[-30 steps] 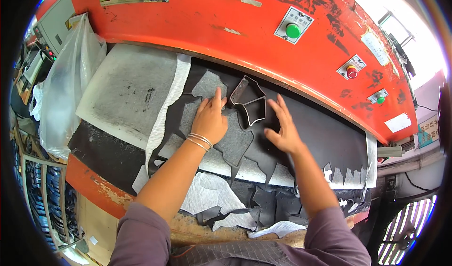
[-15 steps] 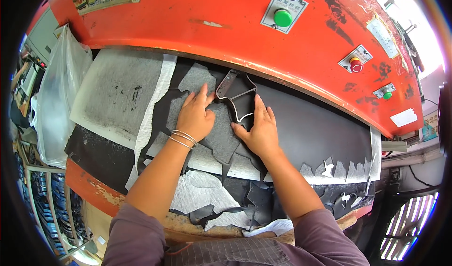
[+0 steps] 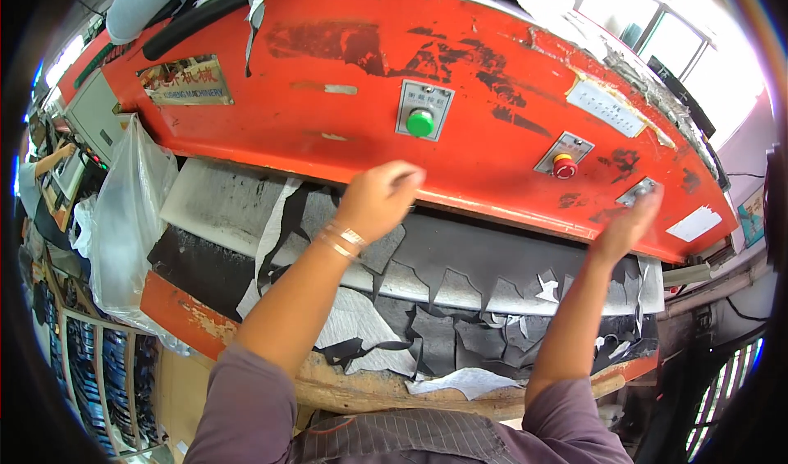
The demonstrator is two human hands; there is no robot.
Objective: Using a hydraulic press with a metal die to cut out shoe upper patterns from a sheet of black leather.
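My left hand (image 3: 379, 201) is raised in front of the red press beam (image 3: 484, 164), its fingers curled in and nothing visible in them. Above and to its right is a large green push button (image 3: 420, 123) on a metal plate. My right hand (image 3: 625, 230), slightly blurred, has its fingers stretched toward a small control plate (image 3: 638, 192) at the right end of the beam. The fingertips cover part of that plate, so contact cannot be made out. Under the beam lies a dark sheet material (image 3: 509, 246) with jagged cut edges. The metal cutting die is out of sight.
A red emergency button (image 3: 565, 166) sits between the two green-button plates. Dark and pale scraps (image 3: 349, 320) cover the near side of the bed. A clear plastic bag (image 3: 127, 242) hangs at left, above a rack (image 3: 103, 374). Another person's arm (image 3: 56, 159) shows far left.
Both hands have left the metal cutting die and lifted: the left up to the beam with fingers curled, the right far right to the control plate. The view has shifted, showing more of the beam.
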